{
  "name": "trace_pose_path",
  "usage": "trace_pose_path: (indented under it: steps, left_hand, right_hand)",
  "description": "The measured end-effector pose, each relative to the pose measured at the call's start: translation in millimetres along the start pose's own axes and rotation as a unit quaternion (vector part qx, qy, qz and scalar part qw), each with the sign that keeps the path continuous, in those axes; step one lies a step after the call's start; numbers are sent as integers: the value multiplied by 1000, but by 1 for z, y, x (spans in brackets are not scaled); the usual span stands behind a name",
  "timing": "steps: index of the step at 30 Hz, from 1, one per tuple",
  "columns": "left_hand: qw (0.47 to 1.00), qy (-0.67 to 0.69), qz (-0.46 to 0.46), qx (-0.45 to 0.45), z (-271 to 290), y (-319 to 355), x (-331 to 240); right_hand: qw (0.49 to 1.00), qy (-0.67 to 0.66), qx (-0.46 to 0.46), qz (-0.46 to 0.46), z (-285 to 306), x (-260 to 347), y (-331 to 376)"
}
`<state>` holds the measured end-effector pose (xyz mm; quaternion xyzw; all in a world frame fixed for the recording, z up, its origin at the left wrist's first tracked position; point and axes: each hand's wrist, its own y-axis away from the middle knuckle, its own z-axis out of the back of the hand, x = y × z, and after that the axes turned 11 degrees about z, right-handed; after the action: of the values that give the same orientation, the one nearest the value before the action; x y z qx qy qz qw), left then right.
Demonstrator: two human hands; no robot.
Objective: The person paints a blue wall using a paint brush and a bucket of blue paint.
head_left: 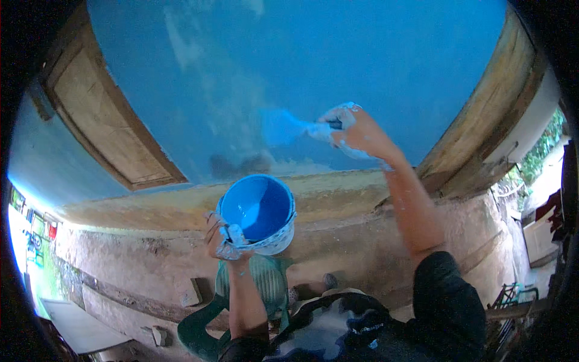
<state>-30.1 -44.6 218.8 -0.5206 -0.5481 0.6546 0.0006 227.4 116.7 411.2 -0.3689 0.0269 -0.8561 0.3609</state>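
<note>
Blurred a little, my right hand (354,130) is closed round the dark handle of a paintbrush (295,127), its bristles covered in bright blue paint. The brush is held out to the left against the blue wall (386,66). Pale paint smears the fingers and wrist. Lower and to the left, my left hand (223,237) grips the near left side of a paint bucket (281,239). This bucket is tilted so that its blue-coated inside shows, and its pale outside is streaked with paint. Pale smears cover the left fingers too.
Below the bucket stands a green plastic chair (196,330). A framed wooden panel (96,105) is on the left and a brown wooden post (482,111) on the right. A block (192,292) and a stone (159,335) lie on the ground. Patches of the wall look paler.
</note>
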Motion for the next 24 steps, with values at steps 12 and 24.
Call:
trace_pose_path:
  steps: [12, 24]
  left_hand:
    - [966, -126, -224, 14, -14, -22, -56]
    - [938, -79, -336, -32, -17, -38, -68]
  right_hand:
    - [877, 286, 284, 261, -63, 94, -6]
    - [879, 273, 253, 299, -58, 90, -6]
